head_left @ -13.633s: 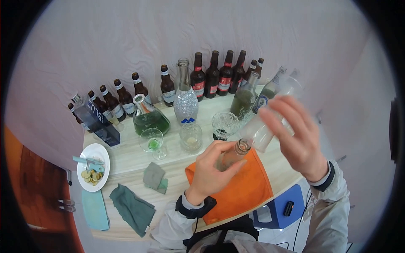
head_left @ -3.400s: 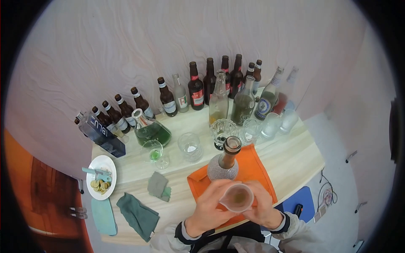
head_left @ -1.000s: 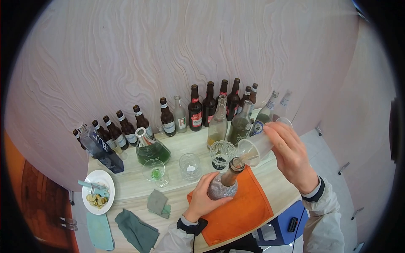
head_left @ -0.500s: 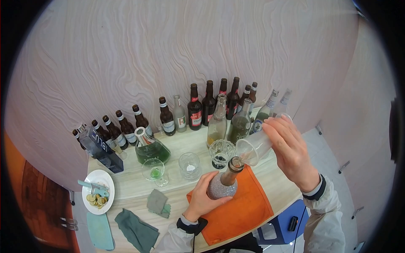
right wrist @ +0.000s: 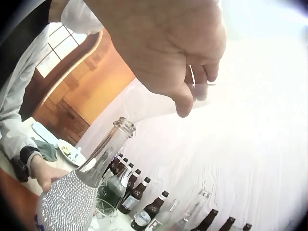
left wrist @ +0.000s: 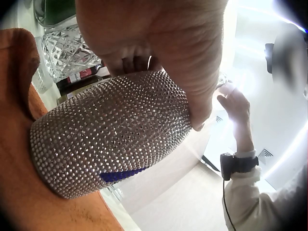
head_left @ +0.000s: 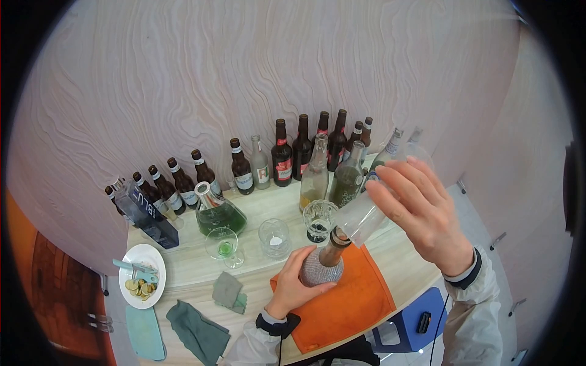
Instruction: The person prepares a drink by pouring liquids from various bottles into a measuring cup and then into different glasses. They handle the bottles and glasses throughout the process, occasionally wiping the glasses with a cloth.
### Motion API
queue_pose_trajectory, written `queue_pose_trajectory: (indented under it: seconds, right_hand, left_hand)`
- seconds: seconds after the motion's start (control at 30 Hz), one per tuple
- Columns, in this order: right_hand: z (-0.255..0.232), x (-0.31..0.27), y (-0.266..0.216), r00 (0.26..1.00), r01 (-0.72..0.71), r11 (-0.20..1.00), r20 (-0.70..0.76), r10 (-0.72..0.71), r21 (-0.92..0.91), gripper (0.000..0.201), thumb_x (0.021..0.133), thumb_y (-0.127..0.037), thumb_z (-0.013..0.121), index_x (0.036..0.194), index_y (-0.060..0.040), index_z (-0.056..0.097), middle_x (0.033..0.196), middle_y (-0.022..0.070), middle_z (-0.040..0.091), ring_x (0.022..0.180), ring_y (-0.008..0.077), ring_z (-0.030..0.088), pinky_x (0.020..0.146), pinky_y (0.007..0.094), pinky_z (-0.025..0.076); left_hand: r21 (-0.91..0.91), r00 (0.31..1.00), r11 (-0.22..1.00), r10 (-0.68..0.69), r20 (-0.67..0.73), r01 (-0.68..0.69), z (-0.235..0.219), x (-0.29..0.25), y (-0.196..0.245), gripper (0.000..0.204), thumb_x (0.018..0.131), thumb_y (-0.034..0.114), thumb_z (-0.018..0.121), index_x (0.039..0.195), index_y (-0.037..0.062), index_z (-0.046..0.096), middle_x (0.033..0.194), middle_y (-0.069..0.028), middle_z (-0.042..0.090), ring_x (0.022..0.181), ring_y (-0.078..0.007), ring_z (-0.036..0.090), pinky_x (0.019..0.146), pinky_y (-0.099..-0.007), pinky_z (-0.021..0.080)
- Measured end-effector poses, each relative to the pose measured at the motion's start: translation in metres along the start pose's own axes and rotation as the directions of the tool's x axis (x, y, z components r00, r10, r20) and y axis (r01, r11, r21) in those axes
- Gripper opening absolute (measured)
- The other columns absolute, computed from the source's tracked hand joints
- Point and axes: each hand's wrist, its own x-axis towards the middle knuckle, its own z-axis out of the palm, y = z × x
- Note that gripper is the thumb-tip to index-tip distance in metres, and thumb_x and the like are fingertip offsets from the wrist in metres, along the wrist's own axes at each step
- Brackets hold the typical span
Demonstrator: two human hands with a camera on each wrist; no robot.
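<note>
My left hand (head_left: 294,291) grips a glass bottle covered in rhinestones (head_left: 320,271), its long bare neck leaning a little right. In the left wrist view the base of the bottle meets an orange cloth (left wrist: 19,139), with thumb and fingers round the upper body. A clear plastic cup (head_left: 361,219) is tipped over in my right hand (head_left: 422,213), its rim right at the bottle's mouth (right wrist: 124,126). Thumb and fingers hold the cup near its base in the right wrist view. The far end of the cup is partly hidden behind the fingers in the head view.
Behind the hands stand a black-stemmed glass (head_left: 318,219), a clear bottle with orange liquid (head_left: 314,183) and several brown bottles (head_left: 282,155). Left are a tumbler (head_left: 274,239), a green-filled decanter (head_left: 220,213), a stemmed glass (head_left: 223,245), a plate of lime slices (head_left: 155,293) and folded cloths (head_left: 198,332).
The cup is tilted more steeply, and my right hand has risen slightly. Much earlier the left hand held a plain clear bottle; the rhinestone bottle, then at the back, now stands on the cloth.
</note>
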Motion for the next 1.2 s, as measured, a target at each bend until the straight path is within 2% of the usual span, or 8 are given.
queue_pose_trajectory:
  seconds: [0.57, 0.77, 0.83, 0.97, 1.07, 1.13, 1.17, 1.2]
  right_hand:
    - [0.000, 0.007, -0.001, 0.996, 0.084, 0.996, 0.018, -0.084, -0.012, 0.045, 0.076, -0.008, 0.068, 0.120, 0.0007, 0.065, 0.118, 0.0151, 0.064, 0.112, 0.0322, 0.064, 0.099, 0.0457, 0.055]
    - [0.030, -0.037, -0.012, 0.968, -0.250, 0.896, 0.116, 0.223, 0.366, 0.050, 0.081, 0.001, 0.074, 0.129, 0.0037, 0.062, 0.119, 0.0208, 0.067, 0.110, 0.0395, 0.066, 0.094, 0.0442, 0.055]
    - [0.048, -0.056, -0.020, 0.908, -0.396, 0.736, 0.117, 0.402, 0.550, 0.050, 0.084, 0.003, 0.077, 0.132, 0.0035, 0.061, 0.119, 0.0230, 0.068, 0.107, 0.0422, 0.067, 0.090, 0.0437, 0.056]
    - [0.067, -0.103, -0.047, 0.827, -0.502, 0.606, 0.138, 0.544, 0.618, 0.049, 0.085, 0.000, 0.078, 0.131, 0.0028, 0.061, 0.116, 0.0227, 0.070, 0.101, 0.0424, 0.068, 0.087, 0.0438, 0.057]
    - [0.067, -0.148, -0.071, 0.738, -0.641, 0.491, 0.298, 0.605, 0.590, 0.050, 0.083, 0.000, 0.080, 0.130, 0.0031, 0.062, 0.113, 0.0224, 0.070, 0.099, 0.0399, 0.070, 0.085, 0.0407, 0.058]
    - [0.063, -0.182, -0.101, 0.570, -0.768, 0.280, 0.415, 0.709, 0.576, 0.047, 0.083, -0.002, 0.082, 0.127, 0.0027, 0.064, 0.110, 0.0195, 0.072, 0.096, 0.0328, 0.073, 0.084, 0.0361, 0.057]
    - [0.062, -0.194, -0.115, 0.561, -0.772, 0.267, 0.421, 0.712, 0.576, 0.047, 0.083, -0.002, 0.082, 0.127, 0.0027, 0.064, 0.110, 0.0195, 0.072, 0.096, 0.0328, 0.073, 0.084, 0.0361, 0.057]
    - [0.060, -0.206, -0.131, 0.405, -0.796, -0.011, 0.546, 0.733, 0.605, 0.043, 0.084, 0.000, 0.082, 0.124, 0.0029, 0.065, 0.109, 0.0156, 0.073, 0.099, 0.0260, 0.072, 0.088, 0.0348, 0.057]
  left_hand:
    - [-0.021, 1.000, 1.000, -0.016, 0.010, 0.016, 0.000, -0.001, 0.001, 0.090, 0.070, 0.027, 0.098, 0.143, 0.0000, 0.054, 0.135, -0.0157, 0.059, 0.123, -0.0297, 0.063, 0.103, -0.0391, 0.052]
    - [-0.034, 0.998, 0.997, -0.069, 0.007, 0.069, 0.001, -0.004, 0.003, 0.091, 0.068, 0.026, 0.098, 0.142, -0.0006, 0.055, 0.136, -0.0169, 0.060, 0.126, -0.0308, 0.061, 0.107, -0.0398, 0.049]
    - [-0.006, 1.000, 1.000, -0.026, 0.009, 0.027, 0.000, -0.003, 0.000, 0.090, 0.071, 0.026, 0.097, 0.145, 0.0018, 0.053, 0.137, -0.0153, 0.059, 0.126, -0.0297, 0.061, 0.106, -0.0395, 0.050]
    - [-0.007, 0.998, 0.998, -0.057, 0.036, 0.058, 0.002, -0.005, -0.003, 0.089, 0.071, 0.026, 0.097, 0.144, 0.0007, 0.053, 0.136, -0.0157, 0.058, 0.126, -0.0300, 0.061, 0.106, -0.0399, 0.050]
    - [-0.074, 0.991, 0.990, -0.118, 0.065, 0.123, 0.000, -0.003, 0.001, 0.089, 0.072, 0.024, 0.096, 0.144, -0.0010, 0.051, 0.136, -0.0162, 0.058, 0.125, -0.0304, 0.061, 0.106, -0.0407, 0.049]
    - [-0.006, 0.987, 0.993, -0.113, 0.110, 0.115, -0.005, 0.000, 0.002, 0.088, 0.072, 0.023, 0.095, 0.144, -0.0012, 0.051, 0.136, -0.0162, 0.058, 0.125, -0.0304, 0.060, 0.107, -0.0407, 0.049]
    - [0.062, 0.985, 0.995, -0.092, 0.142, 0.084, -0.008, 0.003, 0.004, 0.087, 0.073, 0.022, 0.095, 0.144, -0.0014, 0.050, 0.136, -0.0162, 0.058, 0.125, -0.0303, 0.060, 0.107, -0.0406, 0.048]
    - [0.072, 0.977, 0.989, -0.136, 0.166, 0.126, -0.010, 0.007, 0.014, 0.081, 0.075, 0.016, 0.092, 0.143, -0.0008, 0.052, 0.136, -0.0139, 0.061, 0.126, -0.0246, 0.060, 0.111, -0.0377, 0.044]
